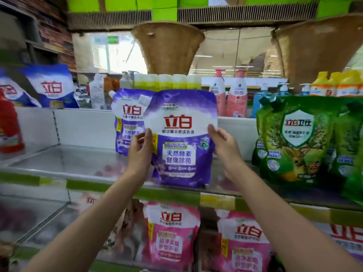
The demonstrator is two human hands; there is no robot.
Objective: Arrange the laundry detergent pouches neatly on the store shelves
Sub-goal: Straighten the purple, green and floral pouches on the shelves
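A purple detergent pouch stands upright near the front edge of the middle shelf. My left hand grips its left edge with the thumb over the front. My right hand presses flat against its right edge. A second purple pouch stands just behind it to the left, partly hidden. Green pouches stand in a group at the right of the same shelf. Pink pouches fill the shelf below.
A red jug stands at the far left of the middle shelf and blue-white pouches sit behind it. Bottles line the far side of the back panel. Woven baskets hang overhead.
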